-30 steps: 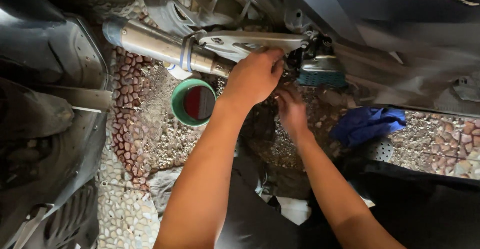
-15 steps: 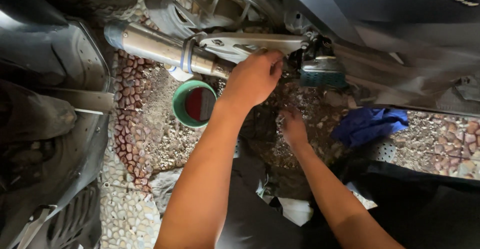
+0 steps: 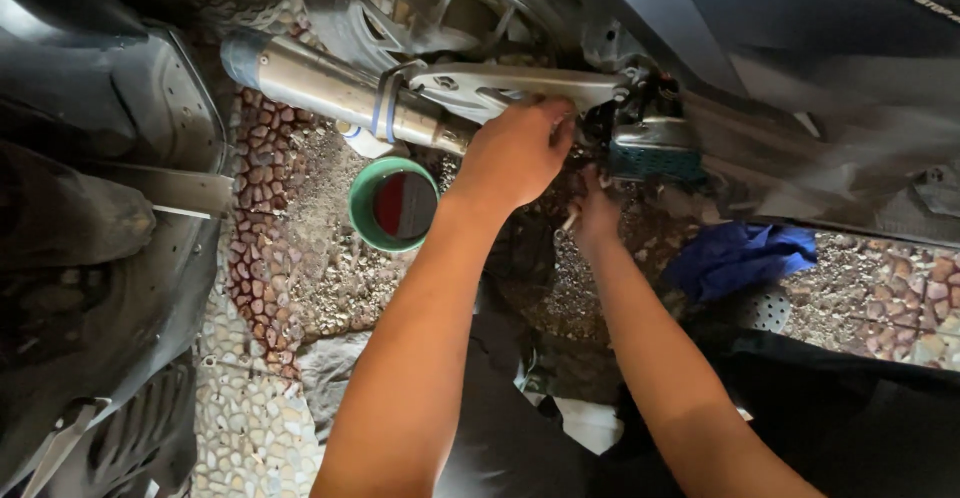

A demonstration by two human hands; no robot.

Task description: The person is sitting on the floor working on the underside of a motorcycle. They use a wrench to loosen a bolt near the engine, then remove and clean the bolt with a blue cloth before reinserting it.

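A: The light is warm and rather dim; the left hand (image 3: 515, 153) and forearms are brightest.

B: Yes, under the scooter body (image 3: 800, 108) is deep shadow (details there are lost), edges slightly soft.

Open pebbled ground (image 3: 300, 258) left of green bowl (image 3: 393, 204); exhaust pipe (image 3: 340, 93) and scooter body (image 3: 800, 78) overhead

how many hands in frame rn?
2. Left hand is up against the scooter's silver arm beside the exhaust pipe. Right hand is lower, under the engine part, holding a small tool; fingers partly hidden.
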